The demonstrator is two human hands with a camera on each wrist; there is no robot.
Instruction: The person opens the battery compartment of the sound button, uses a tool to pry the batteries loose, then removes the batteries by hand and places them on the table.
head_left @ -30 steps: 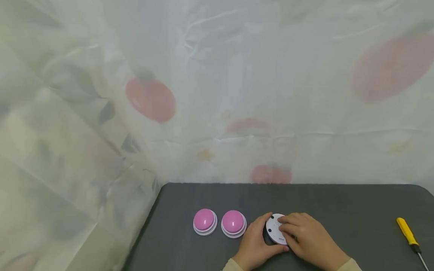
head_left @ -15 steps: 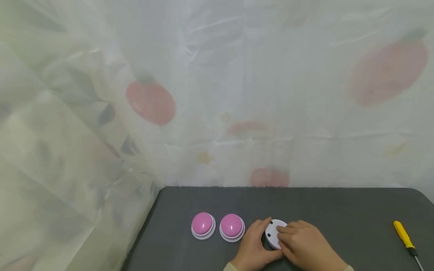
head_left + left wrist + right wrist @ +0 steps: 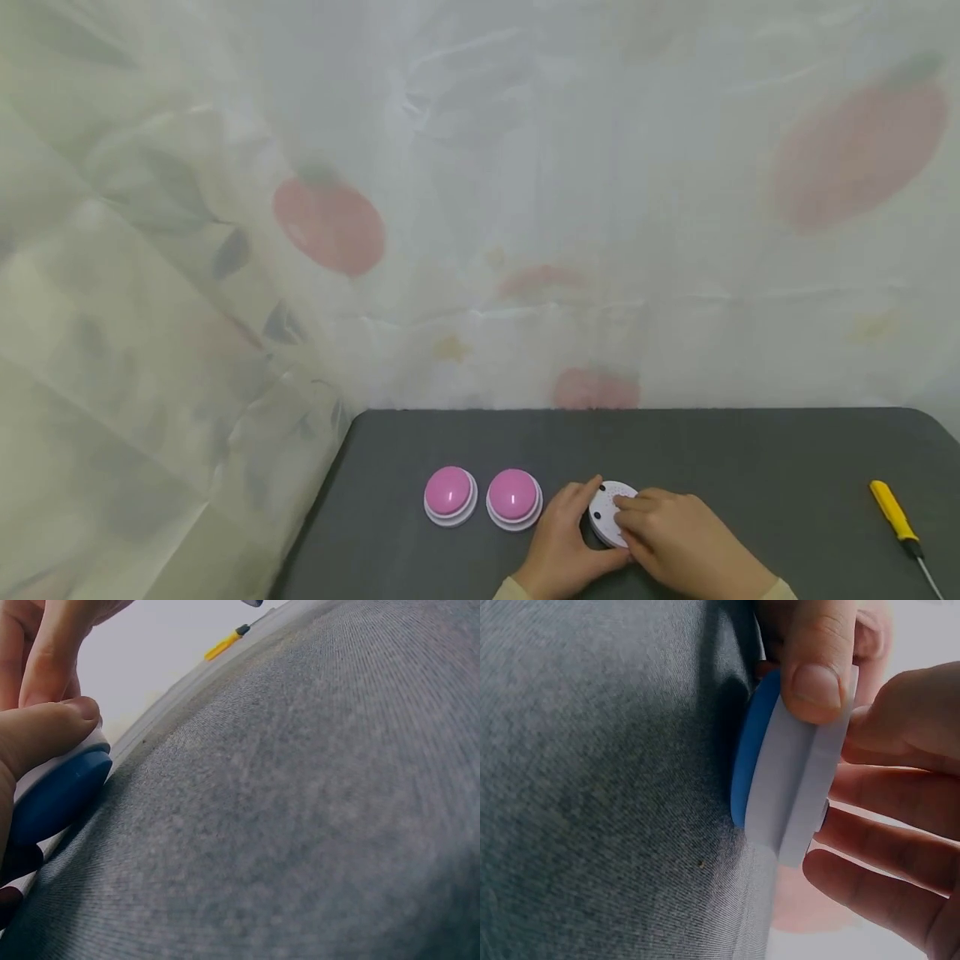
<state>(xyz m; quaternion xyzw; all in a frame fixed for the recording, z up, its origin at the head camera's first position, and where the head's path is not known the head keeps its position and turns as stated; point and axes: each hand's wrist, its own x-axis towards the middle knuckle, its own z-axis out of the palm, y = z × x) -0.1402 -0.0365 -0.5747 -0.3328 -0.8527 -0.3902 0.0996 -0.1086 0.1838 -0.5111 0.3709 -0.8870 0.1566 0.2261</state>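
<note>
A round push button [image 3: 602,516] lies upside down in the head view, its white base with dark feet facing up. Both wrist views show its blue dome [image 3: 64,796] underneath, against the dark table top [image 3: 705,450]. My left hand [image 3: 561,543] grips the button by its rim, thumb on the near side and fingers round the far left. My right hand [image 3: 678,540] reaches over from the right. In the right wrist view its fairly straight fingers [image 3: 889,847] touch the base's underside, thumb and fingertips apart. The right part of the base is hidden by this hand.
Two pink push buttons, one farther left [image 3: 448,493] and one nearer [image 3: 513,497], stand dome up beside my left hand. A yellow-handled screwdriver [image 3: 894,510] lies at the far right. A printed sheet [image 3: 480,208] hangs behind the table.
My right hand's fingers have shifted slightly over the base, while my left hand keeps its grip on the button. The head view has tilted a little.
</note>
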